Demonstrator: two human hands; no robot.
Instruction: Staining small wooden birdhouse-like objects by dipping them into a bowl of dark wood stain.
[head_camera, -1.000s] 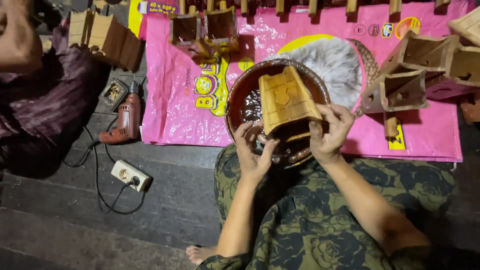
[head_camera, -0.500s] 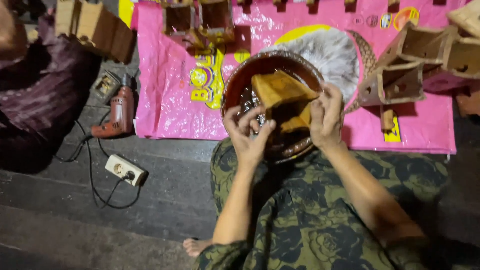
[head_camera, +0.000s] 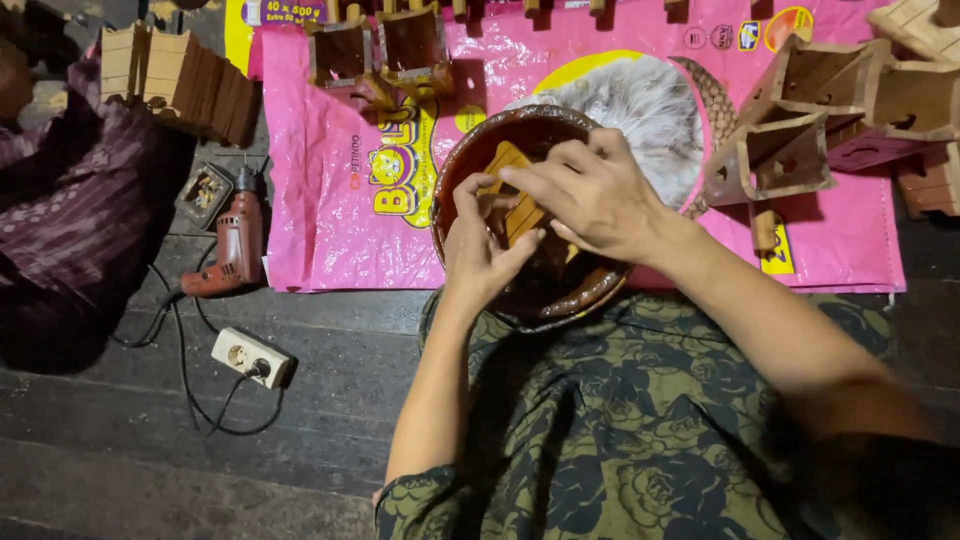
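While both my hands work inside the dark brown bowl (head_camera: 470, 160), I've got a wooden piece (head_camera: 515, 200) between them, sitting low in that bowl and half hidden by my fingers. My left hand (head_camera: 482, 245) comes in from the bowl's near rim, thumb and fingers pinched onto the lower edge of the wooden piece. My right hand (head_camera: 595, 192) reaches across the bowl from its right side, fingers curled down and closed over the top of the same piece. So both hands are clamped on it, neither one loose.

Under the bowl lies a pink plastic sack (head_camera: 340, 220), spread flat on the dark plank floor (head_camera: 150, 460). Past the bowl's far rim, two small brown wooden boxes (head_camera: 380, 50) stand on the sack. Right of the bowl, a cluster of pale wooden box frames (head_camera: 820, 110) lies tipped on the sack. Left of the bowl, off the sack, a red power drill (head_camera: 232, 245) rests on the floor, and nearer to me than the drill sits a white socket block (head_camera: 250, 357) with a black cable (head_camera: 200, 410) looping from it. Farther left, another person in purple cloth (head_camera: 70, 220) sits by a stack of wooden slats (head_camera: 180, 80).
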